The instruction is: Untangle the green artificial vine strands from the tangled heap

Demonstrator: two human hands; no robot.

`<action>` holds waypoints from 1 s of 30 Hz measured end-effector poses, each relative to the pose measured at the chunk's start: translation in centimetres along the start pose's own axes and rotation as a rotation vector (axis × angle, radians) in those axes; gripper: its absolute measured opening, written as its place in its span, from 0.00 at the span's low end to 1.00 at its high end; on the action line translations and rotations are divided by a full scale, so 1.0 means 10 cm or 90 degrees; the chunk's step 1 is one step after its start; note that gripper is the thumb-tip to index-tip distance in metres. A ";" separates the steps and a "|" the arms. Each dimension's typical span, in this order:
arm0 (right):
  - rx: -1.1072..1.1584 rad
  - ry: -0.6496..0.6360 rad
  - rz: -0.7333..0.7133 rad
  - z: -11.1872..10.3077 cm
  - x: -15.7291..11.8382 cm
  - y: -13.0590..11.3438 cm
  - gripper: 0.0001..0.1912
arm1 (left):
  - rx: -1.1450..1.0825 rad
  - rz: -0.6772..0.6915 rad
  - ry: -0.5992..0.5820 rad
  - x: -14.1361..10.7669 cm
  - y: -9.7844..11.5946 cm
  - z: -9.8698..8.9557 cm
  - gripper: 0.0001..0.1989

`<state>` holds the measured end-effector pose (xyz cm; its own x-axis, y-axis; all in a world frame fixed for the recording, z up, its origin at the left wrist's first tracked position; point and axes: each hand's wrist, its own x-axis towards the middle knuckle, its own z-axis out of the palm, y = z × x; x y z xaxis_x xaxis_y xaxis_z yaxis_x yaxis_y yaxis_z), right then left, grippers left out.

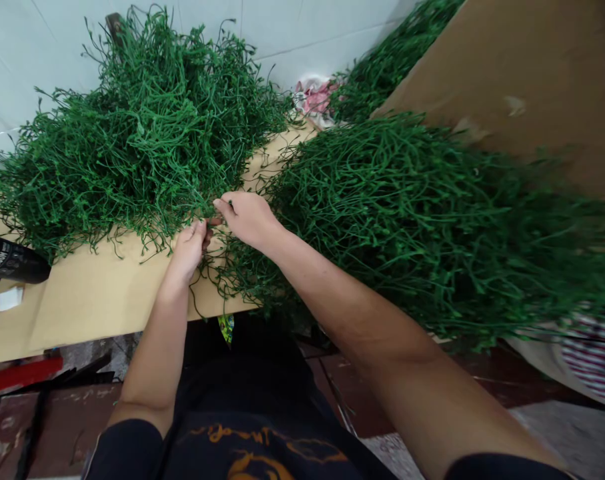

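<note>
Two heaps of thin green artificial stems lie on a cardboard-covered table: a left heap point(152, 127) and a right heap point(407, 213). Between them my hands meet near the left heap's front edge. My left hand point(191, 245) is closed, thumb against the fingers, with thin dark stems around it. Just above and to the right, my right hand point(245, 217) is pinched, its fingertips almost touching the left ones. What either pinch holds is too small to make out.
A black bottle point(13, 259) lies at the left edge beside a white scrap point(9, 299). Cardboard point(522, 87) rises at the back right. Pink and white cloth point(316, 99) sits between the heaps, against the tiled wall point(282, 27). Striped fabric point(595, 360) is at the lower right.
</note>
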<state>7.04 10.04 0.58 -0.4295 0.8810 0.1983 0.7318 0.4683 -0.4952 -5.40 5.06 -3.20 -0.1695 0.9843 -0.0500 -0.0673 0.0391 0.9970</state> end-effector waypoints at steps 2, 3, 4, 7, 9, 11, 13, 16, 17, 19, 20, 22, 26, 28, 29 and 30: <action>-0.003 -0.020 -0.010 -0.04 -0.04 0.00 0.17 | -0.045 -0.027 0.019 0.01 0.02 -0.01 0.23; 0.000 -0.017 -0.014 -0.06 -0.05 0.00 0.17 | -0.048 -0.033 0.030 0.01 0.03 -0.01 0.24; 0.003 0.000 -0.014 -0.09 -0.05 0.01 0.17 | -0.042 -0.031 0.040 0.01 0.03 0.00 0.24; 0.002 0.104 0.040 -0.22 0.04 0.11 0.17 | -0.015 0.014 0.063 -0.02 0.02 0.02 0.23; 0.002 0.165 0.089 -0.32 0.12 0.22 0.18 | 0.003 0.042 0.063 -0.04 0.00 0.05 0.22; 0.007 0.193 0.111 -0.41 0.19 0.33 0.18 | 0.028 0.069 0.037 -0.07 0.00 0.10 0.21; 0.007 0.210 0.120 -0.47 0.23 0.42 0.17 | 0.060 0.096 0.000 -0.08 0.00 0.16 0.21; -0.012 0.219 0.157 -0.51 0.24 0.47 0.16 | 0.102 0.114 -0.030 -0.09 0.02 0.22 0.19; -0.015 0.222 0.163 -0.52 0.23 0.47 0.15 | 0.109 0.105 -0.034 -0.09 0.02 0.23 0.19; -0.007 0.224 0.134 -0.53 0.18 0.45 0.15 | 0.107 0.066 -0.043 -0.07 0.02 0.23 0.18; 0.003 0.219 0.104 -0.53 0.13 0.42 0.16 | 0.097 0.042 -0.044 -0.06 0.01 0.22 0.16; 0.023 0.173 0.027 -0.51 0.01 0.35 0.16 | 0.051 0.000 -0.032 0.00 0.00 0.18 0.12; 0.044 0.010 -0.092 -0.41 -0.24 0.21 0.13 | -0.136 -0.056 0.027 0.12 0.02 0.16 0.07; 0.059 -0.029 -0.110 -0.34 -0.31 0.19 0.11 | -0.197 -0.087 0.010 0.15 0.06 0.21 0.06; 0.070 -0.037 -0.113 -0.31 -0.33 0.19 0.10 | -0.206 -0.102 -0.004 0.16 0.08 0.24 0.05; 0.085 -0.042 -0.117 -0.28 -0.33 0.20 0.10 | -0.204 -0.117 -0.014 0.15 0.10 0.27 0.04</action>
<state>11.39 8.20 1.30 -0.5865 0.7731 0.2416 0.5636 0.6038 -0.5637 -3.07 7.07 -2.12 -0.1047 0.9695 -0.2216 -0.3991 0.1631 0.9023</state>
